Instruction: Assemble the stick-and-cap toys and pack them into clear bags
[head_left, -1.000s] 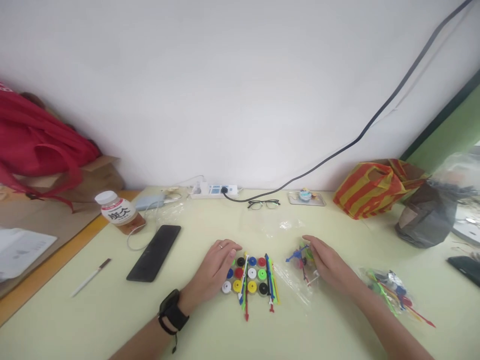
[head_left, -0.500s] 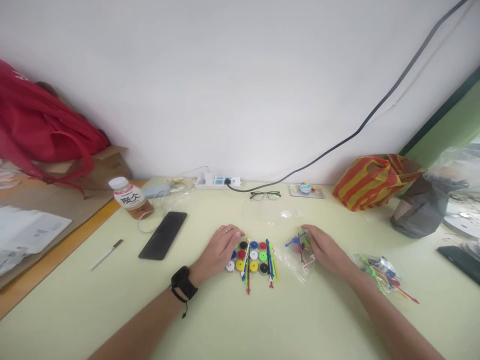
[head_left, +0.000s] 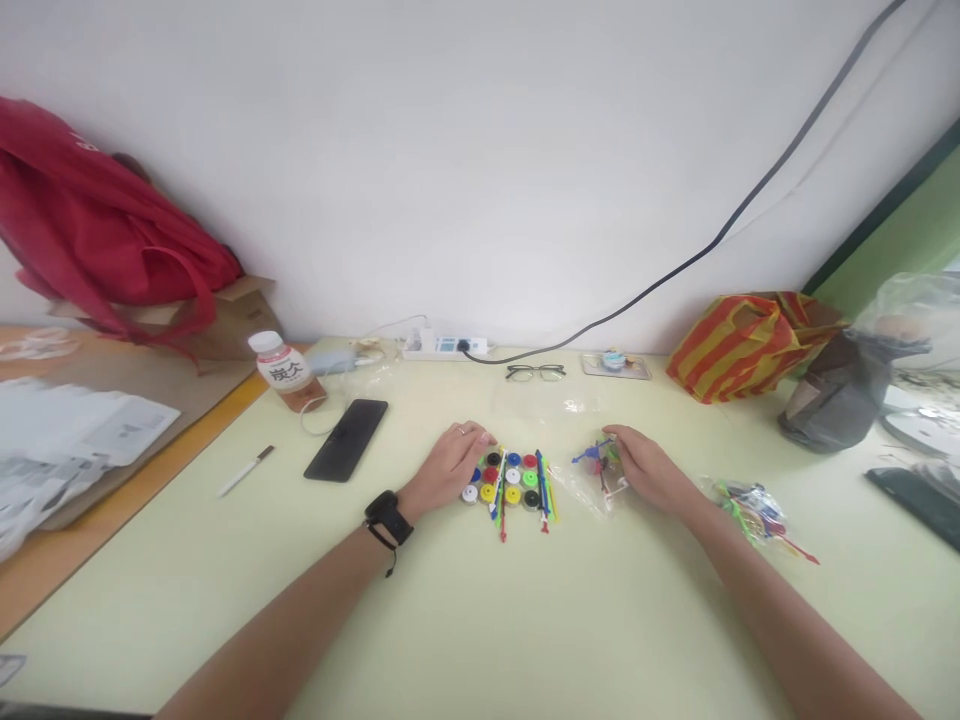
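Observation:
In the head view, my left hand rests on the table at the left side of a group of small coloured discs, its fingers stretched forward. Thin coloured plastic sticks with arrow-shaped ends lie in two bundles across and beside the discs. My right hand is closed on the right side of a clear plastic bag. Blue, red and white plastic pieces show in that bag; the right fingertips are partly hidden. Right of my right forearm lies another clear bag of coloured pieces.
A phone, pen and drink bottle are on the left. Glasses and a power strip lie by the wall. A striped bag and a dark bag stand at the right.
The camera view has tilted and shifted, so the table things appear higher and the left-side things farther right. Both hands keep about the same places beside the discs and the plastic bag.

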